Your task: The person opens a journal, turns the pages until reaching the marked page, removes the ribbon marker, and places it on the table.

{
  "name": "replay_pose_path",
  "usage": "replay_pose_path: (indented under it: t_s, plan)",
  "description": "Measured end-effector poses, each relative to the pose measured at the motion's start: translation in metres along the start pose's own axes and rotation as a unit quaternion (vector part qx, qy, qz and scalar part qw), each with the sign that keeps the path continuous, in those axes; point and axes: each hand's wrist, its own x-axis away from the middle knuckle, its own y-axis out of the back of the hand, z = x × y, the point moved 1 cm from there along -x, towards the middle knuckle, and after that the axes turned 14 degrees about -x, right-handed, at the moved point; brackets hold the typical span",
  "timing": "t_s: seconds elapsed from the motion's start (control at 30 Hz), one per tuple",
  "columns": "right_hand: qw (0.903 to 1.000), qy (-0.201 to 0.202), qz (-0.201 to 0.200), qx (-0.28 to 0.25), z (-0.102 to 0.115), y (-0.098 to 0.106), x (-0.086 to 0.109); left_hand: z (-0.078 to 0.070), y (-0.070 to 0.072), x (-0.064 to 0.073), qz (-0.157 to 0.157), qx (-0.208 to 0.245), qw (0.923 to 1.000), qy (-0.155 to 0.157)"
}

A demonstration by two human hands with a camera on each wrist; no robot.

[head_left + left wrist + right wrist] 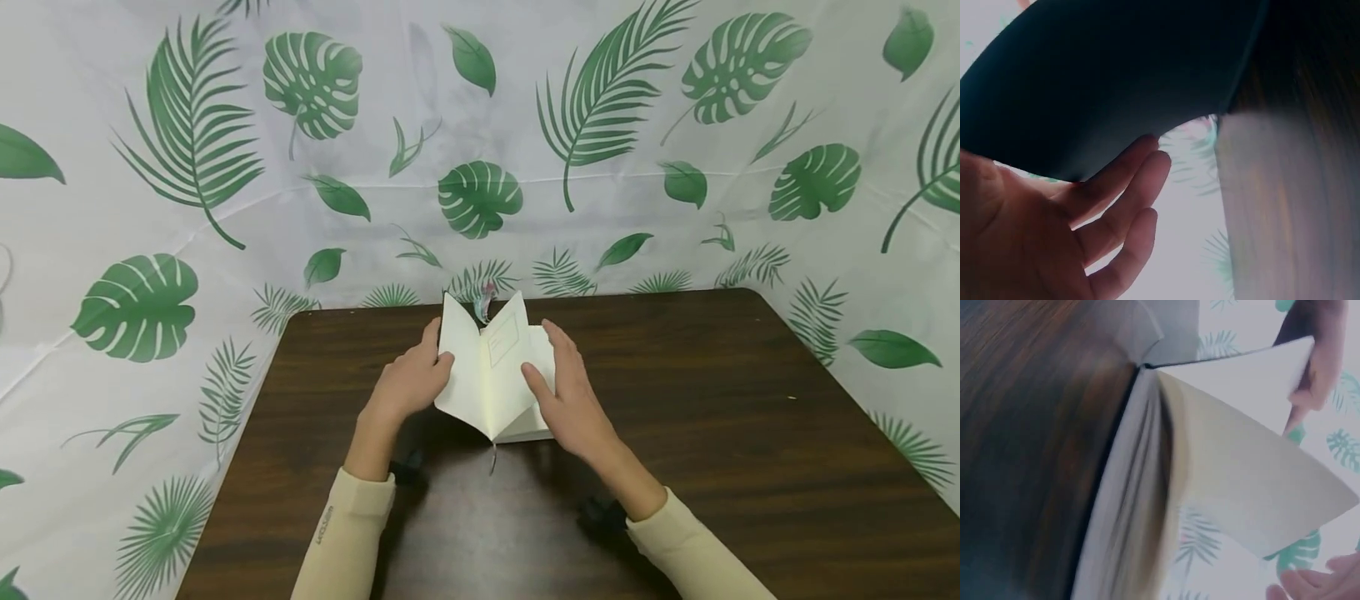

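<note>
An open notebook point(468, 375) with white pages and a dark cover point(1122, 81) stands partly spread at the table's middle. My left hand point(408, 379) pinches its left cover, thumb on the inner side and fingers behind. From the notebook's lower spine hangs a thin ribbon bookmark point(492, 458). A raised leaf point(510, 346) bears a faint printed box, and the page block point(1125, 487) lies on the table under it. Beside the right edge my right hand point(573, 396) has its fingers extended; the right wrist view shows its fingertips point(1310, 584) apart from the lifted leaf.
A small shiny pink and teal item point(486, 302) sits behind the notebook at the table's far edge. The dark wood table point(675, 433) carries a tiny yellowish speck point(792, 397) at right. White cloth with green leaf prints point(405, 100) hangs around the back and sides.
</note>
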Motion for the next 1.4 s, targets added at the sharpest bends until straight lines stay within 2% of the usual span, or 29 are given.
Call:
replay_pose_path:
  t_s: [0.13, 0.27, 0.4, 0.53, 0.67, 0.83, 1.0, 1.23, 1.4]
  plan:
    - [0.9972, -0.051, 0.042, -0.036, -0.008, -0.003, -0.001, 0.008, 0.004, 0.000, 0.017, -0.036, 0.9990, 0.021]
    - [0.9903, -0.034, 0.135, -0.010, -0.010, -0.012, 0.004, 0.016, 0.004, 0.000, 0.059, -0.065, 0.9949, 0.049]
    - [0.9707, 0.002, 0.235, 0.049, -0.012, -0.022, 0.011, 0.021, 0.002, 0.002, 0.084, -0.069, 0.9924, 0.057]
    - [0.9528, 0.019, 0.282, 0.111, -0.016, -0.034, 0.018, 0.025, 0.002, 0.009, 0.076, -0.085, 0.9903, 0.079]
    - [0.9460, 0.028, 0.288, 0.146, -0.018, -0.044, 0.023, 0.026, 0.002, 0.015, 0.063, -0.097, 0.9879, 0.104]
    - [0.9438, 0.046, 0.278, 0.173, -0.018, -0.050, 0.028, 0.025, 0.002, 0.018, 0.050, -0.121, 0.9880, 0.082]
    - [0.9440, 0.029, 0.257, 0.205, -0.021, -0.051, 0.030, 0.028, 0.001, 0.019, 0.042, -0.125, 0.9883, 0.077]
    - [0.9398, -0.009, 0.245, 0.238, -0.030, -0.030, 0.022, 0.021, 0.002, 0.014, 0.028, -0.111, 0.9917, 0.058]
    - [0.9280, -0.028, 0.261, 0.264, -0.036, -0.005, 0.015, 0.018, 0.000, 0.011, 0.030, -0.113, 0.9914, 0.057]
